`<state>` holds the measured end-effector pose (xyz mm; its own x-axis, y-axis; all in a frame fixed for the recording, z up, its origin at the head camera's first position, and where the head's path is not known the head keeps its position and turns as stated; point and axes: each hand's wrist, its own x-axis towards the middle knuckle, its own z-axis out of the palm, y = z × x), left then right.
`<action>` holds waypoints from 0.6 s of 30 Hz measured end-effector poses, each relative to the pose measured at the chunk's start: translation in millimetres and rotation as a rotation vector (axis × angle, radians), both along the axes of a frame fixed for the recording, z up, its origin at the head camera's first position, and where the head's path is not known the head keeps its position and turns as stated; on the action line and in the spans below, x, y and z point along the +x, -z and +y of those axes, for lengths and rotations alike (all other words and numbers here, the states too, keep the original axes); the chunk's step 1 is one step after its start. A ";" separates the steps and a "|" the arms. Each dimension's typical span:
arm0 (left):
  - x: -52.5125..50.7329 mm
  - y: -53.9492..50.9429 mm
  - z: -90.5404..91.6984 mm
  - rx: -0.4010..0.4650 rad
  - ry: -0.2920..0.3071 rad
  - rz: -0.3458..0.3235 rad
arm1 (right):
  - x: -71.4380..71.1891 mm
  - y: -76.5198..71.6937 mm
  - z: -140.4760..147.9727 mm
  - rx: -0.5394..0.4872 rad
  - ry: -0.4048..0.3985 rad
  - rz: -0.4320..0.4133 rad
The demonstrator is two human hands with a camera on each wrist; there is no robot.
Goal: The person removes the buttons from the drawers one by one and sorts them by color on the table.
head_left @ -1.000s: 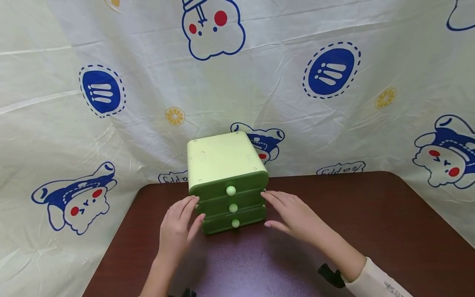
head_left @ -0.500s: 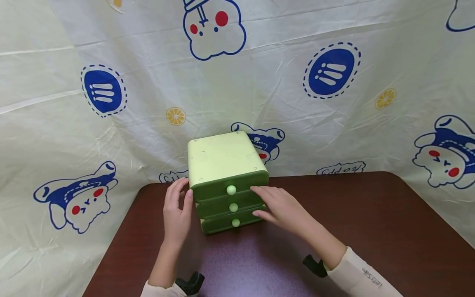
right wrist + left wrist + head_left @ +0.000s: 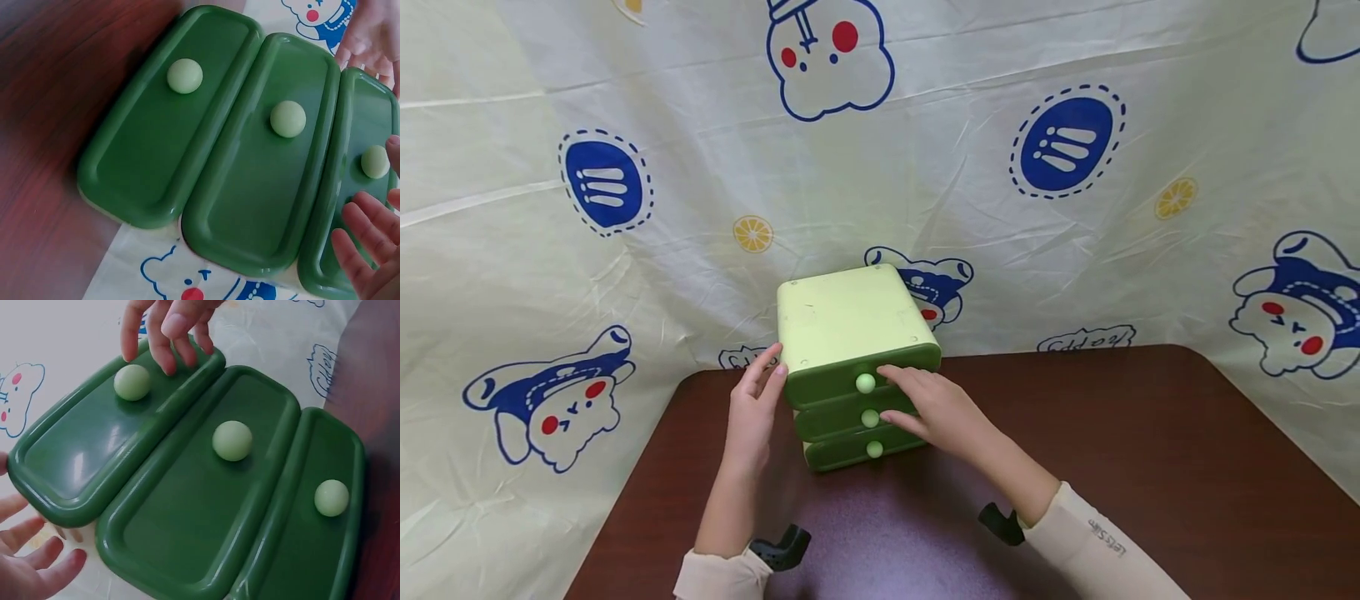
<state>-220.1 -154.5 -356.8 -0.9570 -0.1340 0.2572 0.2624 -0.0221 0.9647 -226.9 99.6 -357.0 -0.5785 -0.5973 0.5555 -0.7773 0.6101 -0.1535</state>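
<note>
Cabinet (image 3: 852, 321), three drawers (image 3: 194, 512), three knobs (image 3: 232, 440), left hand (image 3: 751, 417), right hand (image 3: 946, 413), fingers (image 3: 364, 229) loosely spread, holding nothing

The patterned cloth (image 3: 820, 183) bears the word "happy" (image 3: 1086, 339) in a wavy outline, just above the bench's (image 3: 1112, 425) back edge, towards its right corner; a similar badge (image 3: 740, 357) near the back left corner is partly hidden. Lettering on the right sleeve (image 3: 1086, 560) seems to begin "Let's"; the rest is unclear.
</note>
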 end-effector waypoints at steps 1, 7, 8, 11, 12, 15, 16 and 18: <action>-0.1 -0.6 -1.0 0.006 0.013 -0.013 | -0.6 0.1 -2.1 -0.017 -0.006 -0.010; -0.3 -4.4 -5.4 0.029 0.084 -0.053 | -4.0 2.7 -12.4 -0.073 -0.028 0.015; -0.1 -4.7 -5.7 0.024 0.086 -0.053 | -4.4 3.4 -13.9 -0.075 -0.028 0.024; 0.3 -4.9 -6.3 0.015 0.087 -0.049 | -5.9 5.5 -18.4 -0.090 -0.032 0.048; 0.3 -4.6 -6.5 0.012 0.087 -0.048 | -6.4 6.1 -19.9 -0.097 -0.034 0.056; -0.3 -3.9 -6.7 0.018 0.091 -0.039 | -7.7 7.5 -23.5 -0.128 -0.040 0.089; -0.6 -3.7 -6.6 0.019 0.092 -0.036 | -8.1 7.8 -24.4 -0.139 -0.040 0.103; -1.1 -3.3 -6.6 0.015 0.093 -0.031 | -8.7 8.6 -26.1 -0.161 -0.041 0.128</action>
